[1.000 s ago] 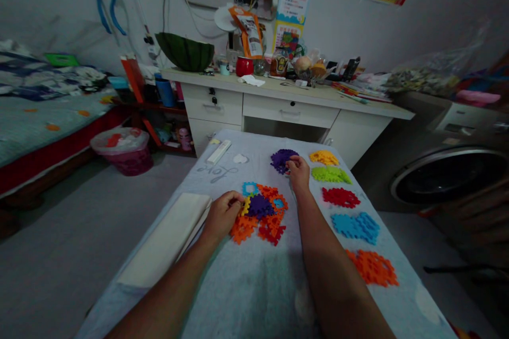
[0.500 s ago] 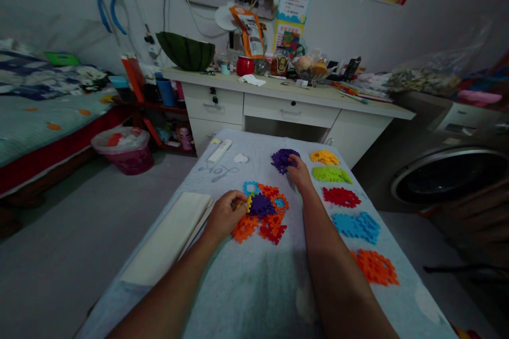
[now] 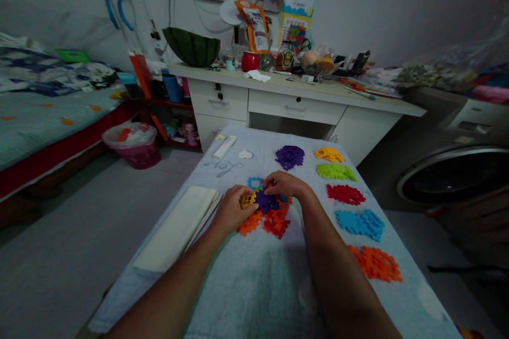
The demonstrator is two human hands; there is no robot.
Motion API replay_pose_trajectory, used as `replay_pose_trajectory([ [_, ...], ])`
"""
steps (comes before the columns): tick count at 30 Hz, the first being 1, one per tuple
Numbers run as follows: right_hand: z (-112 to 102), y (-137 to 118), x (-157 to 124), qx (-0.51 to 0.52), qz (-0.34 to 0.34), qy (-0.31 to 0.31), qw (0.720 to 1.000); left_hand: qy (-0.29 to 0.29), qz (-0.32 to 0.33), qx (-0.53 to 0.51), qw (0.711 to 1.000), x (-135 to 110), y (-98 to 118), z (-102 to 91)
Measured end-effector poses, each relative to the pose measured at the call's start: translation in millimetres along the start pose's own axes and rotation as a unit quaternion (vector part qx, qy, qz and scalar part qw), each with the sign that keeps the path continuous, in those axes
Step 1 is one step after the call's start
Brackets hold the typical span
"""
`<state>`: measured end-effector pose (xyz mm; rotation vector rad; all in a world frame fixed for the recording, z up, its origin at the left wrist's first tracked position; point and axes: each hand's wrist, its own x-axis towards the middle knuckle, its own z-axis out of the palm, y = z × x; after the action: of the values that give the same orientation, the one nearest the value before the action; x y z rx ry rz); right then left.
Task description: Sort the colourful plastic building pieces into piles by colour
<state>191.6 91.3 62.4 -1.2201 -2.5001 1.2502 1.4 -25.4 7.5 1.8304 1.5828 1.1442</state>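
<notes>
My left hand (image 3: 234, 207) pinches a yellow toothed puzzle piece (image 3: 248, 200) with a grid of holes, at the left side of a mixed cluster. My right hand (image 3: 284, 184) is over the top of the cluster, fingers closed; what they hold is hidden. Between the hands lies a purple toothed piece (image 3: 267, 202), close to both sets of fingertips. Around it are a light-blue square frame piece (image 3: 255, 183), orange pieces (image 3: 250, 223) and a red piece (image 3: 280, 229). The right hand covers the cluster's upper right part.
A purple pile (image 3: 290, 157) lies beyond the cluster. Yellow (image 3: 329, 154), green (image 3: 336, 171), red (image 3: 345, 194), blue (image 3: 361, 224) and orange (image 3: 376, 263) piles line the right edge. A folded cream cloth (image 3: 178, 228) and white bar (image 3: 225, 147) lie left.
My right hand has moved from the purple pile back to the mixed cluster. My left hand stays at the cluster's left with the yellow piece, now turned more face-on. The view shifted slightly.
</notes>
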Motion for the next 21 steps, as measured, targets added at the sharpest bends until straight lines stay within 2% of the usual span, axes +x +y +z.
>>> replay_pose_trajectory([
  [3,1.0,-3.0,-2.5,0.018,-0.004,-0.005,1.0,0.004,-0.006,0.007,1.0,0.1,1.6,-0.8],
  [5,-1.8,-4.5,-7.5,0.065,-0.01,0.001,0.998,0.004,-0.012,0.005,1.0,0.1,3.0,-1.5],
  [7,-6.0,-4.0,-13.8,0.145,-0.007,0.001,0.989,0.002,-0.019,0.001,1.0,-0.1,3.8,-1.7],
  [10,-12.3,2.7,-21.2,0.279,0.003,0.023,0.96,0.004,-0.026,0.002,1.0,-0.7,3.7,-1.2],
  [12,-15.6,10.3,-22.3,0.35,0.0,0.08,0.933,0.006,-0.028,0.009,1.0,-1.4,3.3,-0.7],
  [16,-18.7,26.8,-15.5,0.447,-0.001,0.237,0.863,0.004,-0.026,0.015,1.0,-2.3,3.9,-1.0],
  [21,-16.6,44.3,-2.5,0.466,0.046,0.402,0.787,0.003,-0.016,0.035,0.999,-2.0,8.0,-3.8],
])
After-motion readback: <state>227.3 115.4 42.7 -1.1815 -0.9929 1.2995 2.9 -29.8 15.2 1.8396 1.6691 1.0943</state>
